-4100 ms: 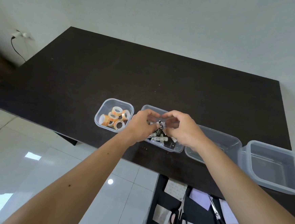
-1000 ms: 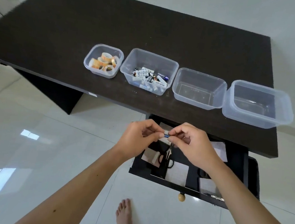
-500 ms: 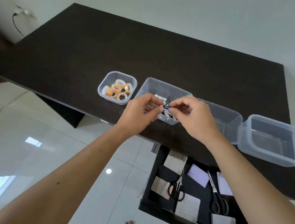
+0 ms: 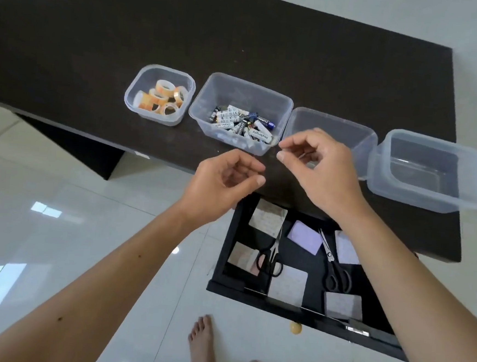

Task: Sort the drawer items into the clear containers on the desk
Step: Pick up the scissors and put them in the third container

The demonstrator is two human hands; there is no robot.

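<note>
Your left hand (image 4: 220, 185) and right hand (image 4: 318, 167): fingers loosely curled, apart, nothing held in either. Just beyond your fingertips on the table (image 4: 242, 38): batteries (image 4: 242, 122) in the second clear container (image 4: 210, 93). Below your wrists: open drawer (image 4: 226, 251) with two scissors (image 4: 271, 257) and paper pads (image 4: 304, 237).

Place: a room in a home, likely a study corner.
Floor: glossy white tiles (image 4: 57, 223) with the person's bare feet (image 4: 204, 346) on them.
Furniture: a dark wooden surface (image 4: 242, 38) against a plain pale wall (image 4: 416, 12).
Drawer: open drawer (image 4: 304, 271) holding scissors (image 4: 336, 268) and note pads (image 4: 304, 237).
</note>
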